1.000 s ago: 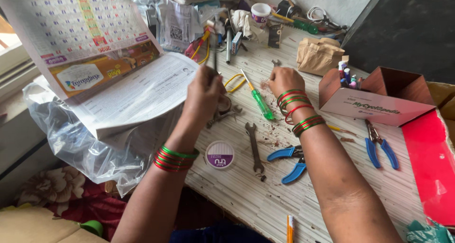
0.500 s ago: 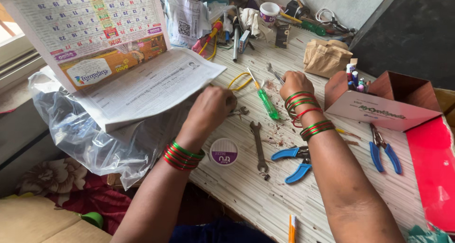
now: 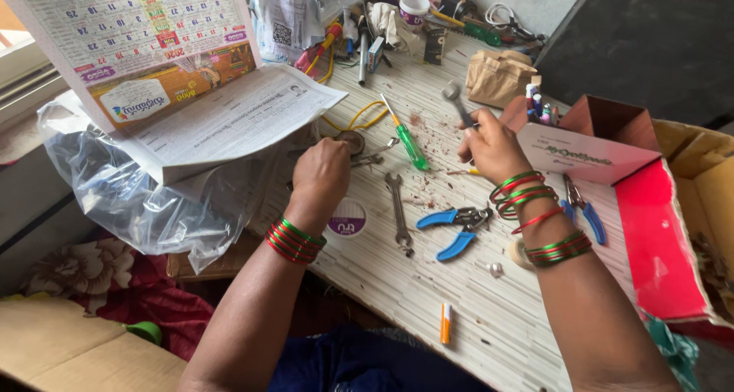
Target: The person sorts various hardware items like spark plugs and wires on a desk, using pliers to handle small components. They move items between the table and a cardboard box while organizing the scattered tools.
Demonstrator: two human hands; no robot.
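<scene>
- The right hand [image 3: 489, 143] is gripping a small metal spanner [image 3: 456, 103] and holding it raised above the surface [image 3: 459, 300].
- The left hand [image 3: 321, 172] is resting closed on a round metal part [image 3: 352, 142], just beside a stack of papers [image 3: 229, 124].
- A green screwdriver [image 3: 407, 143] is lying between the two hands.
- A flat wrench [image 3: 397, 208], blue pliers [image 3: 451, 231] and a round purple lid [image 3: 346, 217] are lying near the wrists.
- A pink box [image 3: 589, 159] is standing just beside the right hand.

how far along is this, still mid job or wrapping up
Mid job, it seems. Done: reddish debris litters the table. In hand: the right hand lifts a small spanner; the left hand pins a round metal part. Left: nothing looks assembled; pliers lie out.
</scene>
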